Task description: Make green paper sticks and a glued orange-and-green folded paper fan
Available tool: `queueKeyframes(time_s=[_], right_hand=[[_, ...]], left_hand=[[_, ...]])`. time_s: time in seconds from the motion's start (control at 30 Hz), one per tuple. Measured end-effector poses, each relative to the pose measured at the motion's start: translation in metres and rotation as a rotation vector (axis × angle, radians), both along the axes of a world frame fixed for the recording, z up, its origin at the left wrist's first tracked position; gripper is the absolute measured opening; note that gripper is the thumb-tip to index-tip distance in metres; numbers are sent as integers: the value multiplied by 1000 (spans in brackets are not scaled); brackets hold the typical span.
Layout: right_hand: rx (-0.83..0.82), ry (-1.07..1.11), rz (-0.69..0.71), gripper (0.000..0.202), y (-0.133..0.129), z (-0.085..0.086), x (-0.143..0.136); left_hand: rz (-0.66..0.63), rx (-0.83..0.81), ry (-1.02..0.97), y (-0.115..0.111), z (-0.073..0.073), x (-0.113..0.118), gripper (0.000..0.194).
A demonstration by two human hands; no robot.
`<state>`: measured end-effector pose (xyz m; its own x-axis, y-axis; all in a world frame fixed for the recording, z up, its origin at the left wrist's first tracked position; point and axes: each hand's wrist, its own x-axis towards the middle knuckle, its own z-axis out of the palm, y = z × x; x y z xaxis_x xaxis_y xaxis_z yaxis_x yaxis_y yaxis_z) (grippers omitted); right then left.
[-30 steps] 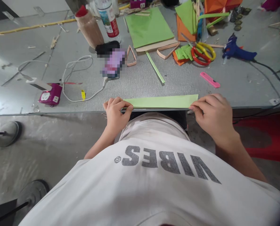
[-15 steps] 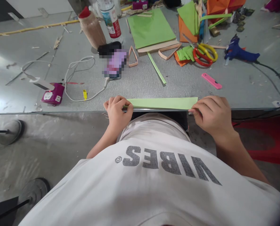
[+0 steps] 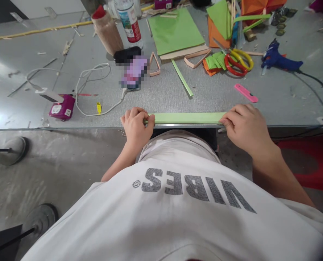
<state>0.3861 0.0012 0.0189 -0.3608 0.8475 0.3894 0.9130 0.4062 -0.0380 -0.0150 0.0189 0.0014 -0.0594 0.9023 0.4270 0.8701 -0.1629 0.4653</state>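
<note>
A light green paper strip [image 3: 187, 118] lies lengthwise along the front edge of the grey table [image 3: 161, 103]. Its left end is pinched between the thumb and fingers of my left hand [image 3: 137, 125]. At the other end, the thumb and fingertips of my right hand [image 3: 244, 127] close on the strip and cover its tip. Between the hands the strip looks straight and narrow, with its long lower side close to the table edge. Beyond it lies a thinner green strip [image 3: 182, 79], partly under a green paper sheet [image 3: 176, 30].
Right of centre are red and yellow scissors [image 3: 236, 67], a pink folding cutter [image 3: 246, 93] and a blue glue gun [image 3: 282, 59] with its cord. On the left are a blurred phone [image 3: 134, 72], a white cable [image 3: 107, 111], a purple adapter [image 3: 62, 108] and a bottle [image 3: 130, 23].
My right hand has shifted its grip onto the strip's right end, which now shows narrower and more even between the hands. The left hand stays nearly in place.
</note>
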Motion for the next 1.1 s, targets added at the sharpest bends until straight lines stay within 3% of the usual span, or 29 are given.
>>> queueKeyframes(time_s=[0.4, 0.53, 0.6, 0.67, 0.8, 0.87, 1.0, 1.1], right_hand=[[-86, 103, 91, 17, 9, 11, -5], [48, -45, 94, 41, -6, 14, -22], [38, -112, 110, 48, -14, 13, -31], [-16, -93, 130, 42, -18, 8, -38], [4, -53, 109, 35, -22, -4, -44], [73, -94, 94, 33, -23, -7, -45], [174, -112, 99, 32, -25, -7, -64], [171, -78, 278, 40, -21, -9, -95]], left_hand=[[22, -70, 18, 5, 4, 3, 32], [13, -36, 38, 3, 2, 2, 20], [11, 42, 53, 1, -4, 2, 11], [-49, 155, 80, -2, -15, 2, 19], [-477, 314, 206, -6, -44, 6, 40], [-594, 422, 222, -7, -55, 9, 46], [-607, 550, 169, -6, -65, 15, 54], [-570, 546, 190, -6, -65, 17, 53]])
